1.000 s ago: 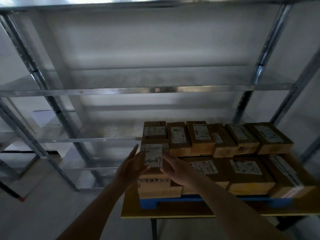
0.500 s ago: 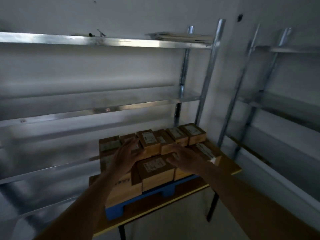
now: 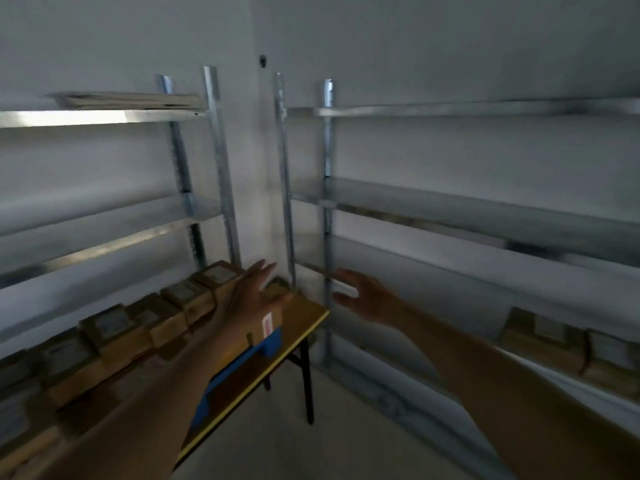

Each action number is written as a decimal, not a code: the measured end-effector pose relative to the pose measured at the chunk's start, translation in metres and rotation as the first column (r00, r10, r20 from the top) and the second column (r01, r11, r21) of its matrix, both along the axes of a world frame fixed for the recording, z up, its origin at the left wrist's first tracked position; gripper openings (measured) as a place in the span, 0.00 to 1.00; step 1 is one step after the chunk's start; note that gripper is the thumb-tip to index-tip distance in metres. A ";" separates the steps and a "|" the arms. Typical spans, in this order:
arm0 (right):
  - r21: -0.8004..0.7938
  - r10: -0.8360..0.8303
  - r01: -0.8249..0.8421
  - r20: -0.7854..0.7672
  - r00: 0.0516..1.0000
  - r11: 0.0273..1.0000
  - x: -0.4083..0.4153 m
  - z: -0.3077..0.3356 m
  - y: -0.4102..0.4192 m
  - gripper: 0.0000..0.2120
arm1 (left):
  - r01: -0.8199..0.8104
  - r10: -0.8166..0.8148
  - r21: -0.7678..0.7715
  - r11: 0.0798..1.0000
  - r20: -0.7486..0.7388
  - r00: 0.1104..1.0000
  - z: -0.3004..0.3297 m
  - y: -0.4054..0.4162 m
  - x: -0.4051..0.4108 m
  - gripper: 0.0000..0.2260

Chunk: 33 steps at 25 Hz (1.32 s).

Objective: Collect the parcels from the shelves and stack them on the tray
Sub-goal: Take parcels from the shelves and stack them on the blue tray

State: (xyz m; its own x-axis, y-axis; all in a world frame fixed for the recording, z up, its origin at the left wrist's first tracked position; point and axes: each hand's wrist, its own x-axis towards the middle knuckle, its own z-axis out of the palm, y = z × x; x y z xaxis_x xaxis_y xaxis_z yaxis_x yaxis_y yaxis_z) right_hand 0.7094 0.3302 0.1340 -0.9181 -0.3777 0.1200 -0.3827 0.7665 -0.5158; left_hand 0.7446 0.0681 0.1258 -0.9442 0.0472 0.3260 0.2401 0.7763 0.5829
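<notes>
Your stacked parcels (image 3: 114, 327) sit in rows on the blue tray (image 3: 268, 342) at the left, brown cardboard boxes with pale labels on top, running from the near left corner toward the far end of the surface (image 3: 304, 315). The tray rests on that yellow-edged wooden surface, which stands on dark legs in the corner of the room. More parcels (image 3: 550, 341) lie on a low shelf of the right-hand rack (image 3: 485, 216), at the right edge of the view, blurred and well apart from the tray.

Your left hand (image 3: 252, 296) is over the far end of the stack, palm down, its fingers (image 3: 265, 270) straight and spread, holding nothing; you cannot tell whether it touches the box under it. Your right hand (image 3: 367, 296) hangs in the air to the right of the surface, past its far corner, fingers apart and relaxed, gripping nothing.

Behind the tray stands the left-hand rack (image 3: 214, 168) of bare metal shelves, with a flat pile of folded cardboard (image 3: 128, 100) on its top shelf. The two racks meet near the grey wall corner.
</notes>
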 end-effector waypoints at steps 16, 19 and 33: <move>0.078 -0.604 0.601 0.021 0.797 0.795 0.080 -0.058 0.482 0.20 | 0.584 -0.580 -0.019 0.812 0.088 0.810 -0.087 0.516 -0.090 0.42; 0.088 -0.618 0.613 0.046 0.785 0.785 0.071 -0.075 0.512 0.19 | 0.639 -0.632 -0.061 0.767 0.106 0.768 -0.110 0.562 -0.105 0.32; 0.211 -0.645 0.612 0.172 0.745 0.762 -0.108 -0.192 0.589 0.22 | 0.660 -0.624 -0.033 0.751 0.294 0.724 -0.234 0.641 -0.295 0.32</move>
